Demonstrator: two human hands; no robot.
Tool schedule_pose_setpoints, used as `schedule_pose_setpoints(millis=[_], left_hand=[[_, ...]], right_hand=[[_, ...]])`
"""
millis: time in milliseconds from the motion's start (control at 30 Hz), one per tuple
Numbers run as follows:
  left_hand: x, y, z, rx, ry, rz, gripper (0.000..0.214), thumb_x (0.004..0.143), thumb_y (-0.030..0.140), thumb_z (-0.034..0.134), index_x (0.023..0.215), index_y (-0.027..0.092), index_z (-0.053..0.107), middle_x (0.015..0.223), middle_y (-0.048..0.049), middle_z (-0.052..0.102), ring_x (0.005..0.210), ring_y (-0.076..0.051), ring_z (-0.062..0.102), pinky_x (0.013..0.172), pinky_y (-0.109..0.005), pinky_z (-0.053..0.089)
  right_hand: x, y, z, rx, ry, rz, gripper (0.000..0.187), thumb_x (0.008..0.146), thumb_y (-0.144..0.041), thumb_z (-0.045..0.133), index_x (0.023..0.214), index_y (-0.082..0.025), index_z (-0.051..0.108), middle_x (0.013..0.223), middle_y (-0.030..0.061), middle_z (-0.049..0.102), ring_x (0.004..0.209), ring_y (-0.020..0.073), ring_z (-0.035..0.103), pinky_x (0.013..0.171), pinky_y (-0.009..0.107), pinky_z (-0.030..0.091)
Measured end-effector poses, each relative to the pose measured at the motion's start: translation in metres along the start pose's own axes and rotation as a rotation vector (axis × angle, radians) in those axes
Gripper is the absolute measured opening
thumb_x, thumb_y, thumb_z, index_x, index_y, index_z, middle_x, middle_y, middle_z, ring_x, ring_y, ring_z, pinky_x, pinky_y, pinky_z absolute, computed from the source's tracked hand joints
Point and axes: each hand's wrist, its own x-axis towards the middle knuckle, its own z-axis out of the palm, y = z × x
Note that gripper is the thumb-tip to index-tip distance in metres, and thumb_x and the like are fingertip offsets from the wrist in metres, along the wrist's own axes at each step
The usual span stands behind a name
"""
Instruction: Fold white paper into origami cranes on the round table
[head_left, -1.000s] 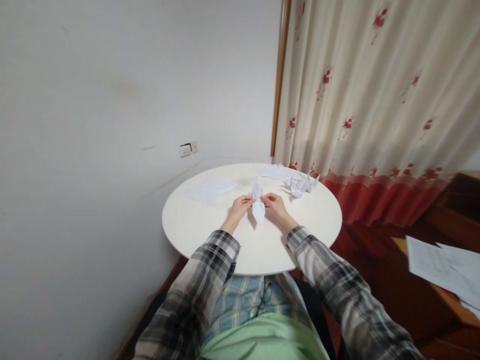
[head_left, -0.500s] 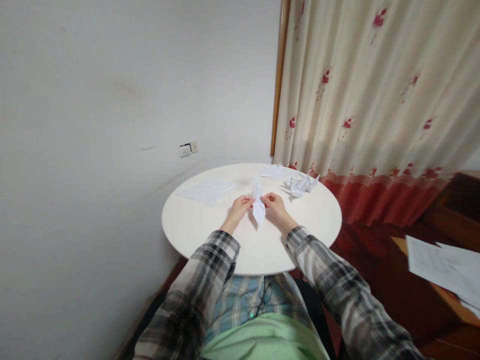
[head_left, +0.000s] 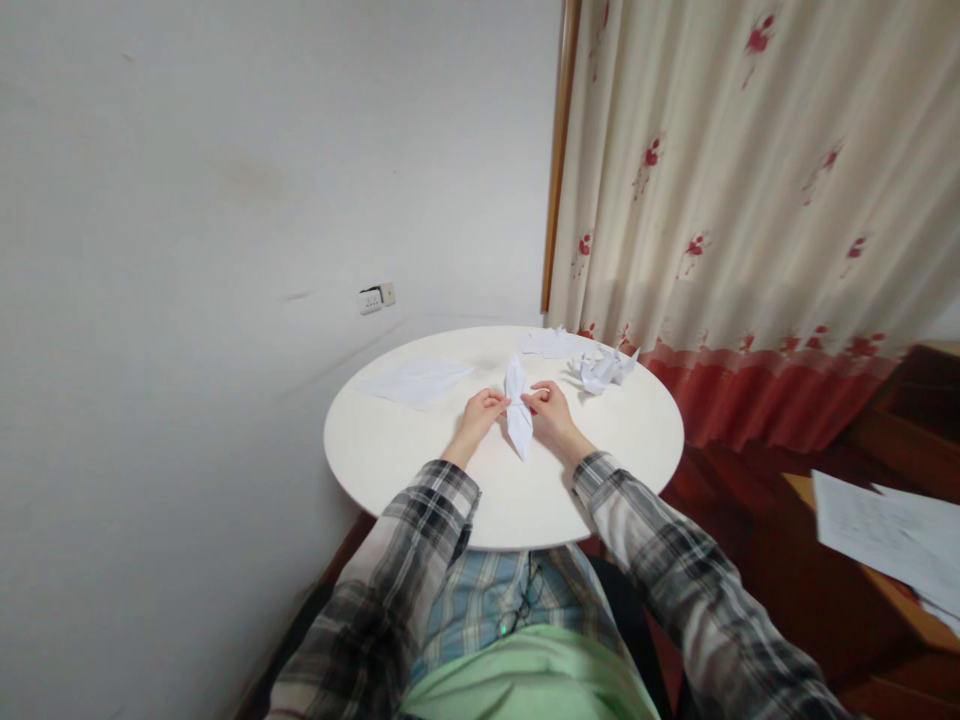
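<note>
Pinching folded paper [head_left: 519,424] over table [head_left: 510,515] bearing paper cluster [head_left: 598,375].

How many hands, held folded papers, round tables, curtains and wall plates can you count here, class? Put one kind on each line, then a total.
Hands: 2 (left hand, right hand)
Held folded paper: 1
Round table: 1
Curtain: 1
Wall plates: 2 (wider plate, smaller plate)
Total: 7

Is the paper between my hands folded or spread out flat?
Folded: the white paper between your left hand and right hand is a narrow shape with pointed ends, unlike the wide sheet on the table.
</note>
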Motion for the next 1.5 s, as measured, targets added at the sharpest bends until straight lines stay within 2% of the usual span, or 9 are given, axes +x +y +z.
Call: schedule_pose_setpoints(millis=[333, 667, 867, 1067, 1300, 1500], left_hand=[[-0.003, 0.004, 0.002, 0.016, -0.001, -0.021, 0.033, 0.058, 0.037, 0.068, 0.076, 0.018, 0.047, 0.062, 0.0020, 0.057, 0.058, -0.011, 0.055, 0.054, -0.021, 0.038], [-0.003, 0.010, 0.002, -0.060, 0.103, 0.037, 0.034, 0.056, 0.040, 0.069, 0.069, 0.017, 0.048, 0.059, 0.0039, 0.053, 0.055, -0.009, 0.050, 0.057, -0.023, 0.039], [-0.002, 0.007, 0.002, -0.056, 0.084, 0.015, 0.035, 0.054, 0.040, 0.070, 0.068, 0.017, 0.047, 0.057, 0.0045, 0.052, 0.053, -0.009, 0.049, 0.055, -0.022, 0.037], [0.000, 0.004, 0.003, -0.028, 0.051, -0.010, 0.037, 0.052, 0.041, 0.071, 0.067, 0.018, 0.046, 0.058, 0.0036, 0.053, 0.054, -0.010, 0.051, 0.054, -0.023, 0.038], [-0.003, 0.006, 0.003, -0.003, 0.039, -0.025, 0.036, 0.054, 0.041, 0.070, 0.068, 0.018, 0.046, 0.059, 0.0028, 0.056, 0.057, -0.012, 0.054, 0.055, -0.024, 0.040], [-0.004, 0.008, 0.004, -0.008, 0.023, -0.026, 0.036, 0.053, 0.039, 0.071, 0.068, 0.018, 0.046, 0.058, 0.0022, 0.057, 0.056, -0.013, 0.055, 0.055, -0.024, 0.040]], right_hand=[[-0.001, -0.005, -0.001, 0.008, -0.062, -0.051, 0.028, 0.054, -0.028, 0.066, 0.075, -0.020, 0.049, 0.046, -0.0086, 0.049, 0.046, 0.0086, 0.045, 0.050, 0.022, 0.036], [-0.004, 0.000, 0.003, -0.032, -0.180, -0.013, 0.027, 0.055, -0.027, 0.068, 0.073, -0.018, 0.050, 0.050, -0.0067, 0.052, 0.047, 0.0082, 0.047, 0.050, 0.021, 0.036], [-0.002, -0.001, 0.003, -0.008, -0.121, -0.019, 0.023, 0.056, -0.030, 0.067, 0.067, -0.018, 0.051, 0.060, -0.0036, 0.054, 0.053, 0.0087, 0.049, 0.050, 0.021, 0.038], [-0.002, -0.008, 0.000, -0.039, -0.037, -0.038, 0.023, 0.058, -0.033, 0.066, 0.070, -0.019, 0.054, 0.069, -0.0014, 0.058, 0.059, 0.0103, 0.053, 0.053, 0.022, 0.041], [-0.005, -0.014, 0.001, -0.038, -0.082, 0.018, 0.018, 0.057, -0.033, 0.064, 0.065, -0.018, 0.058, 0.063, -0.0010, 0.058, 0.061, 0.0119, 0.053, 0.056, 0.024, 0.043], [-0.004, -0.013, 0.001, -0.041, -0.064, 0.024, 0.018, 0.055, -0.032, 0.066, 0.060, -0.017, 0.058, 0.058, -0.0012, 0.058, 0.057, 0.0113, 0.052, 0.056, 0.025, 0.043]])
